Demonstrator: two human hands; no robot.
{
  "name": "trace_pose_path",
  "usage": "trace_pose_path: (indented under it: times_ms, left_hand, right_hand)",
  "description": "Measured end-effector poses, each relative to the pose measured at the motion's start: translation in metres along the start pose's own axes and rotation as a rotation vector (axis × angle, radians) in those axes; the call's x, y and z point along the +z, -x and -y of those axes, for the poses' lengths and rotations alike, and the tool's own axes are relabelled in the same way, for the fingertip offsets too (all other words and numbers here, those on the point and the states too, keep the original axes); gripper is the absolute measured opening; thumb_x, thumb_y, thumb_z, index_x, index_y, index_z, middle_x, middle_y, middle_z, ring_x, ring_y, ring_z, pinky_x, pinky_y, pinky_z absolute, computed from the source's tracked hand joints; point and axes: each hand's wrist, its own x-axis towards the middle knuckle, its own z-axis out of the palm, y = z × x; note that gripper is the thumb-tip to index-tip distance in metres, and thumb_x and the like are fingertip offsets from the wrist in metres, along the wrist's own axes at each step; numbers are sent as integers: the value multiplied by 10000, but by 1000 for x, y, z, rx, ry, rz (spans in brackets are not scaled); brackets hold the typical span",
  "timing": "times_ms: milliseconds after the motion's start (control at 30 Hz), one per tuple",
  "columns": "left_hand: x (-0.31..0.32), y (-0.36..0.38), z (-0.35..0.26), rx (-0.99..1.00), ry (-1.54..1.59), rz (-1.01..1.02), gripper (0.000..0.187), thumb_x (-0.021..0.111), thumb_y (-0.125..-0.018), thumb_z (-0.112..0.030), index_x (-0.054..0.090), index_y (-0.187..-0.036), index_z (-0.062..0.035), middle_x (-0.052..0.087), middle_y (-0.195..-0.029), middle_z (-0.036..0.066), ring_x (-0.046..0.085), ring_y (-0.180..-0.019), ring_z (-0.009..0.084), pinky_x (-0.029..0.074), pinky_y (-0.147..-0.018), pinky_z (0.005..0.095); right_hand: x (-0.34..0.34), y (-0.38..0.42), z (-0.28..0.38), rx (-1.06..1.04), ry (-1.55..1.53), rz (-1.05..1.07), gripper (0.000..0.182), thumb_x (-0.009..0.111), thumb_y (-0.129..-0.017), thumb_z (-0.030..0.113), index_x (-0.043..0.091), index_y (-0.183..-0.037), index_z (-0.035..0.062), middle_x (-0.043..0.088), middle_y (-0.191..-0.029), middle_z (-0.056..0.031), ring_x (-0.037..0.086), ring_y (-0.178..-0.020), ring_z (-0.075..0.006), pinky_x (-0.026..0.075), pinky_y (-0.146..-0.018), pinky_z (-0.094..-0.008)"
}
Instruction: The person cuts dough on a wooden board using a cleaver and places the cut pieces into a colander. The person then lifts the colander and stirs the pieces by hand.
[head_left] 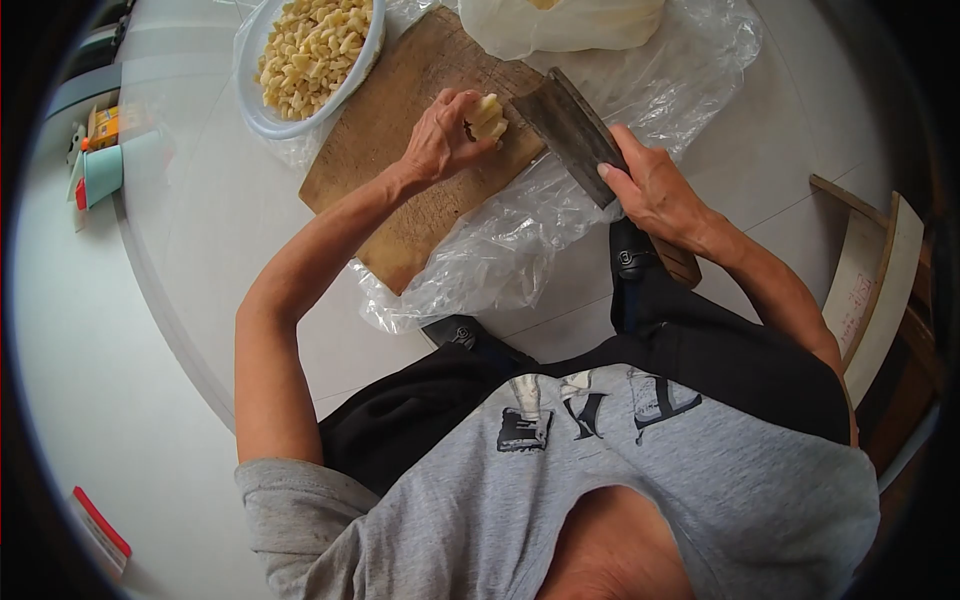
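A wooden cutting board (410, 150) lies on clear plastic sheeting on the floor. Over its right part, my left hand (447, 135) is closed around pale yellow food pieces (487, 118). My right hand (655, 190) grips a cleaver (575, 130) with a wide dark blade. The blade is tilted just right of the food, its far end over the board's edge; no contact between blade and food shows. At the board's upper left stands a white bowl (378, 40) full of small pale yellow chunks (312, 55).
A whitish plastic bag (560, 28) sits beyond the board. Crumpled clear plastic (500, 250) spreads around it. My shoes are near the plastic's front edge. A wooden stool-like piece (870, 280) stands at the right. A light-green container (102, 175) is at the far left.
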Motion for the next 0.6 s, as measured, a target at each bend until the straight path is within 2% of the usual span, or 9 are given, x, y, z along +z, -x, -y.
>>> trace_pose_path:
  times_ms: [67, 167, 267, 467, 567, 600]
  left_hand:
    - [10, 6, -10, -140, 66, -68, 576, 746, -670, -273, 459, -1124, -63, 459, -1060, 161, 548, -888, 302, 479, -763, 387]
    - [5, 12, -27, -193, 4, -106, 593, 759, -680, -300, 453, -1137, -77, 439, -1074, 153, 549, -892, 282, 485, -754, 378]
    - [7, 17, -14, -163, 12, -106, 678, 788, -655, -280, 429, -1192, -73, 437, -1095, 182, 536, -896, 277, 478, -767, 385]
    - [5, 21, -21, -237, 133, -125, 656, 778, -656, -214, 422, -1191, -82, 442, -1141, 160, 509, -1015, 307, 464, -834, 391]
    - [-1, 23, -25, -47, -85, -138, 622, 756, -654, -167, 431, -1178, -82, 433, -1197, 145, 476, -1087, 332, 440, -888, 397]
    - [0, 23, -24, -30, -73, -138, 609, 750, -653, -155, 435, -1169, -80, 431, -1208, 143, 465, -1103, 337, 435, -897, 399]
  right_hand:
    - [3, -10, 0, -60, 34, -37, 176, 483, -854, 67, 355, -929, -27, 503, -573, -228, 529, -495, -337, 386, -479, -421]
    - [2, -20, 2, -68, 47, -6, 163, 478, -851, 49, 349, -909, -32, 487, -524, -211, 501, -451, -352, 373, -440, -406]
    - [2, -26, 6, -123, 51, -4, 159, 481, -848, 32, 348, -903, -35, 484, -497, -206, 501, -436, -371, 372, -418, -408]
    - [8, -31, 14, -160, 262, -29, 172, 496, -844, 30, 354, -923, -26, 517, -528, -233, 562, -529, -411, 441, -468, -449]
    - [7, -26, 20, -167, 255, -54, 170, 491, -845, 28, 357, -934, -24, 521, -528, -231, 564, -537, -416, 454, -478, -457]
    - [8, -26, 19, -176, 251, -60, 169, 490, -845, 26, 359, -937, -25, 520, -525, -228, 564, -532, -414, 454, -474, -455]
